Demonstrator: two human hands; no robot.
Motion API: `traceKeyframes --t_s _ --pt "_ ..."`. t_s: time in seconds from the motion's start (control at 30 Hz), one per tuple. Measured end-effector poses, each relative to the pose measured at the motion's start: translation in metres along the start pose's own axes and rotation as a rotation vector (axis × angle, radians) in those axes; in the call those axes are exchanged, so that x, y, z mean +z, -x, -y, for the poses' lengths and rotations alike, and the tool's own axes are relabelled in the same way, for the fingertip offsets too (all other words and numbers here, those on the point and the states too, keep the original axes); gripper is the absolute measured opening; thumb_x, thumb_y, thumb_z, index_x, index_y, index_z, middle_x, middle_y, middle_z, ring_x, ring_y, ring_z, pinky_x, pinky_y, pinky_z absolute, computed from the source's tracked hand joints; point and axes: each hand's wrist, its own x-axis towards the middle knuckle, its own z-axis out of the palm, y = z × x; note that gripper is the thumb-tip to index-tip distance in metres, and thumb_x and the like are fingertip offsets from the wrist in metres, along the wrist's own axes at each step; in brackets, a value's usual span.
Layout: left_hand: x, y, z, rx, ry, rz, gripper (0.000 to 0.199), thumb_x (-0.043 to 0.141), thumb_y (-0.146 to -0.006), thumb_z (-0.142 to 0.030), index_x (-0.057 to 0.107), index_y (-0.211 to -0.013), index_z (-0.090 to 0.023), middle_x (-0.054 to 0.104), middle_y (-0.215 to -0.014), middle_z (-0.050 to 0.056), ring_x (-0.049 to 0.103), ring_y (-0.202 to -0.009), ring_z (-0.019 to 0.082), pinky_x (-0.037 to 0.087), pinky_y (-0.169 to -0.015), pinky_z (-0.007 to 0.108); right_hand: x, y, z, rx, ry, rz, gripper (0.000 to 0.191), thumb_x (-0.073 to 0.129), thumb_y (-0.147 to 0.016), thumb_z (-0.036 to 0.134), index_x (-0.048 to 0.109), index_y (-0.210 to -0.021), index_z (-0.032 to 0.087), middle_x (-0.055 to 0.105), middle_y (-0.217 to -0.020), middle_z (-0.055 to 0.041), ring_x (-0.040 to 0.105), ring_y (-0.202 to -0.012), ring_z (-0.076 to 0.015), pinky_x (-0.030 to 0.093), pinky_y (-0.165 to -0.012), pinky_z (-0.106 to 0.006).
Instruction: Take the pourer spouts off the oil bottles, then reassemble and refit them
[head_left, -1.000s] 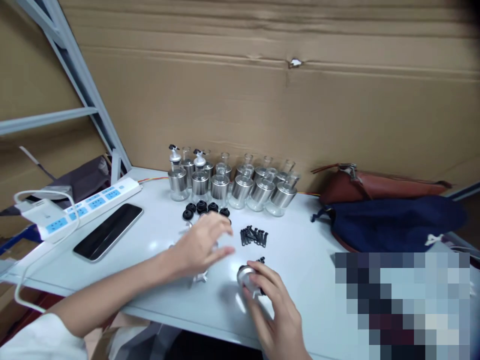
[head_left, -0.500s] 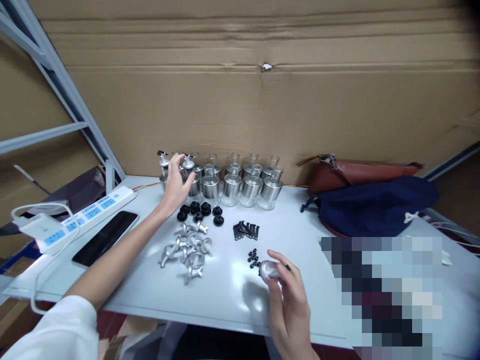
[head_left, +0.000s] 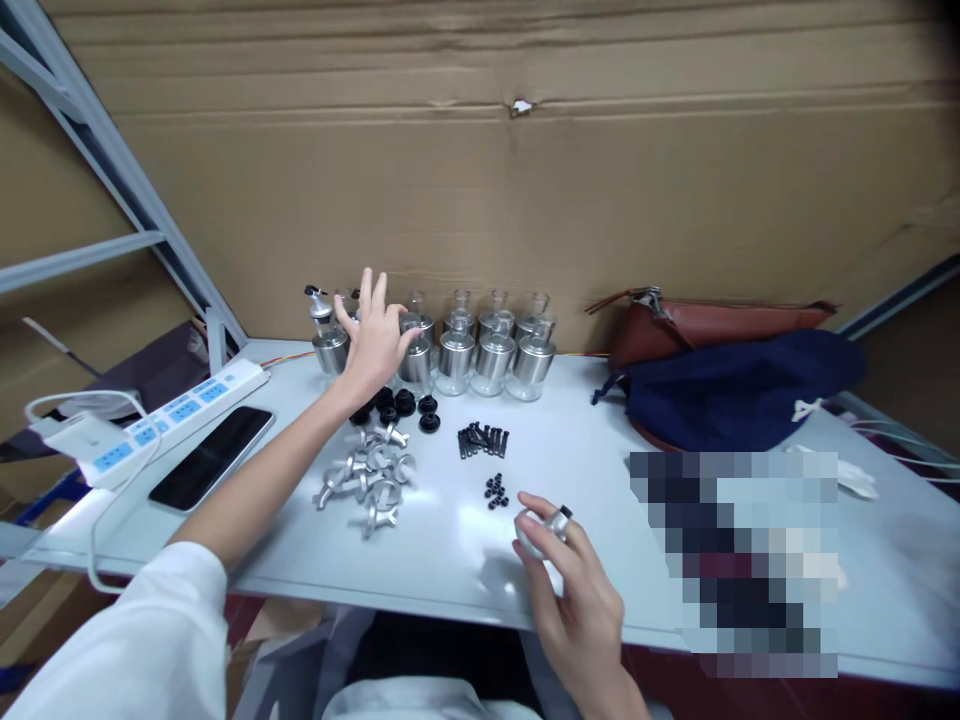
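Note:
My left hand (head_left: 375,345) reaches over the rows of glass bottles (head_left: 455,355) with steel sleeves, its fingers spread. Its thumb and index finger are close to one bottle's neck; whether they touch it I cannot tell. A bottle at the left end (head_left: 330,350) carries a silver spout with a black tip. Low over the table's front, my right hand (head_left: 577,585) is closed round a silver pour spout (head_left: 556,522) with a black end. Black ring stoppers (head_left: 429,422) and a heap of loose silver spouts (head_left: 382,492) lie below my left forearm's right side.
Black strip-like parts (head_left: 484,440) and small black caps (head_left: 496,490) lie mid-table. To the left are a phone (head_left: 214,458) and a power strip (head_left: 180,412). A brown bag (head_left: 720,335) and dark blue cloth (head_left: 727,390) sit on the right. Cardboard (head_left: 480,200) stands behind.
My left hand has shifted right along the bottles, and its fingers have spread. My right hand has turned the spout so that its black end shows. The view has tilted slightly.

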Motion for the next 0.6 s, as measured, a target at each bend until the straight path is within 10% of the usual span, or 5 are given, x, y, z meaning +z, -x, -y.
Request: traceKeyframes --t_s 0.6 --pt "0.009 0.003 0.010 -0.036 0.223 -0.058 0.027 0.059 -0.086 -0.026 0.054 -0.111 -0.017 0.035 -0.148 0.023 0.021 -0.141 0.042 0.015 -0.105 0.066 -0.010 -0.013 -0.007 0.206 0.048 0.129 0.038 0.056 -0.091 0.018 0.044 -0.127 0.021 0.067 -0.113 -0.0144 0.067 -0.087 -0.0209 0.057 -0.072 -0.034"
